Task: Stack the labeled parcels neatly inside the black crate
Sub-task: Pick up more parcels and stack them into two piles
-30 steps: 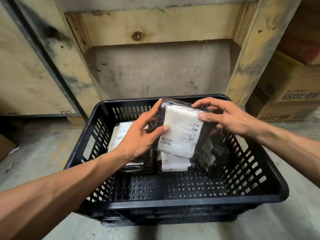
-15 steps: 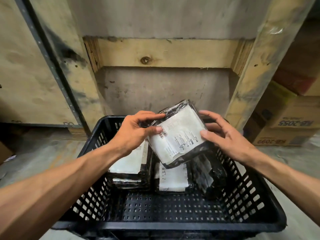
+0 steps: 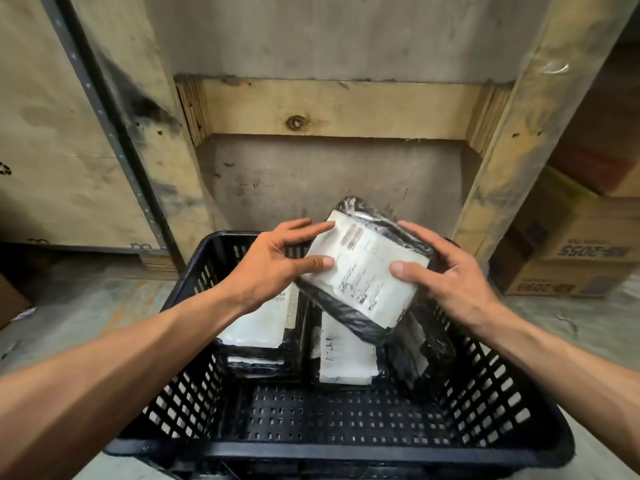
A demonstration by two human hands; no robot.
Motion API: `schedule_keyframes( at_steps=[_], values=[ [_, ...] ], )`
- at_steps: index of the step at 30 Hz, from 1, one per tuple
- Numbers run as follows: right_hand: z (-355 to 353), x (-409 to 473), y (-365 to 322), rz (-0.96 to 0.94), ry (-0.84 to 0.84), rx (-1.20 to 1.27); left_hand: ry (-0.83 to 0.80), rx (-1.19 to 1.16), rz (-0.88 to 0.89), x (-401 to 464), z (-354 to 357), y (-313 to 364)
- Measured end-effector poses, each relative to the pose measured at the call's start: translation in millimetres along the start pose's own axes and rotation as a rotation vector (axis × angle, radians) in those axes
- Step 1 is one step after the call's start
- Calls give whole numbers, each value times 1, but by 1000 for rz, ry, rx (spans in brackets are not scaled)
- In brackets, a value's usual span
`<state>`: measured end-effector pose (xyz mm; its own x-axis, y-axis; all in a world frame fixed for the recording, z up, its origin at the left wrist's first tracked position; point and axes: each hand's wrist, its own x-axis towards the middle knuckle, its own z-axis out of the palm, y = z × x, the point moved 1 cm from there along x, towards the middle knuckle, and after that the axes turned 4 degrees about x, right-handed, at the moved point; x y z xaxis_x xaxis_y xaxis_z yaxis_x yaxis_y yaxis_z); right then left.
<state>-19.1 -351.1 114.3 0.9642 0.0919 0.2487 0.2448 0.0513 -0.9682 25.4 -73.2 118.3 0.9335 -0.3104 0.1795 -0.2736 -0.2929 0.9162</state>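
A black-wrapped parcel with a white shipping label (image 3: 363, 271) is held tilted above the far half of the black slotted crate (image 3: 332, 455). My left hand (image 3: 273, 265) grips its left edge and my right hand (image 3: 446, 271) grips its right edge. Inside the crate, a stack of labeled parcels (image 3: 259, 327) sits at the far left. Another labeled parcel (image 3: 343, 355) lies in the middle. A black parcel (image 3: 419, 355) leans against the right wall, label mostly hidden.
The crate stands on a concrete floor (image 3: 86, 306) in front of a wooden frame (image 3: 329, 109). Cardboard boxes (image 3: 568, 258) are stacked at the right. A plywood panel with a metal strip (image 3: 114, 133) stands at the left. The crate's near half holds no parcels.
Both hands have raised the parcel and turned it, so its label now runs diagonally. The view has tilted upward, showing more of the wooden frame.
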Motion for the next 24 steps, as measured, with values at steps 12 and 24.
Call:
schedule_keyframes(
  at_steps=[12,24],
  values=[
    [-11,-7,7,4,-61,-125,86,-297,-48,1,9,0],
    [-7,-12,28,100,-196,-248,-82,10,-132,-12,23,-6]
  ],
)
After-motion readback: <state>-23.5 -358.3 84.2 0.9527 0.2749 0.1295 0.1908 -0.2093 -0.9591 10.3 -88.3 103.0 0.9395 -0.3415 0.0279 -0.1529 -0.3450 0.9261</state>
